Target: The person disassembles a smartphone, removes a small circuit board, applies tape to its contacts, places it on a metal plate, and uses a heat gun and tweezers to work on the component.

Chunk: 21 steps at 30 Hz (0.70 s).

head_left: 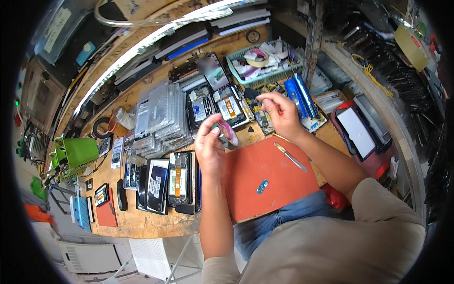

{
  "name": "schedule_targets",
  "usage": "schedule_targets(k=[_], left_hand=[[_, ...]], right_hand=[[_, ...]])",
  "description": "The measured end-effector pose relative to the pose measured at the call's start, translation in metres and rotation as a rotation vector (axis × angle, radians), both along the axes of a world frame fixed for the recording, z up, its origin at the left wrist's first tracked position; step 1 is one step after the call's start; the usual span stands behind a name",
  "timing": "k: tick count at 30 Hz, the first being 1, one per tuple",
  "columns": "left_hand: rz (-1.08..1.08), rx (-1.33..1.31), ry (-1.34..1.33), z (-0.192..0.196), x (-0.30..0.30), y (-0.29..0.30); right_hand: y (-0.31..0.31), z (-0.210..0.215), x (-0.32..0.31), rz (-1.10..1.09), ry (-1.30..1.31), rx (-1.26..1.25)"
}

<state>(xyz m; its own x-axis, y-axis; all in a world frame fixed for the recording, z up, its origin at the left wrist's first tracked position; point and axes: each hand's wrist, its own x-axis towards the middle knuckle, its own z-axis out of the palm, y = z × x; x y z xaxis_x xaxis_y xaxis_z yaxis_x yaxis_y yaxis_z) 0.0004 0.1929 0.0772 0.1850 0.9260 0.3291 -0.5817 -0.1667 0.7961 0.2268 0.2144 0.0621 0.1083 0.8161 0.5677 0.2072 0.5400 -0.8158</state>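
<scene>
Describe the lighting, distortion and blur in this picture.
Head view: the light strip glares nearly white; fisheye distortion bends the front edge of the workbench; black surrounds the round image; a smudge blurs part of a device near top centre.

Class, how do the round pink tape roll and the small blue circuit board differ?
Shape: the tape roll is a ring; the circuit board is an uneven strip.
Pose: the tape roll is held in the bare left hand; the circuit board lies on the flat red mat.
</scene>
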Motion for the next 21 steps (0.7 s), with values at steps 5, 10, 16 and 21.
schedule_targets(k=[5,10,16,21], left_hand=[[0.112,-0.071,0.124,-0.013,0.015,-0.001],[0.132,-0.046,0.231,-0.017,0.023,0.000],[0.200,-0.076,0.205,-0.012,0.018,-0.004],[0.268,-0.025,0.254,0.003,0.015,-0.009]], right_hand=[[0.082,0.012,-0.010,-0.095,-0.365,0.023],[0.168,0.026,-0.036,-0.193,-0.672,-0.174],[0.210,0.012,-0.039,-0.133,-0.761,-0.305],[0.223,0.002,-0.035,-0.088,-0.564,-0.320]])
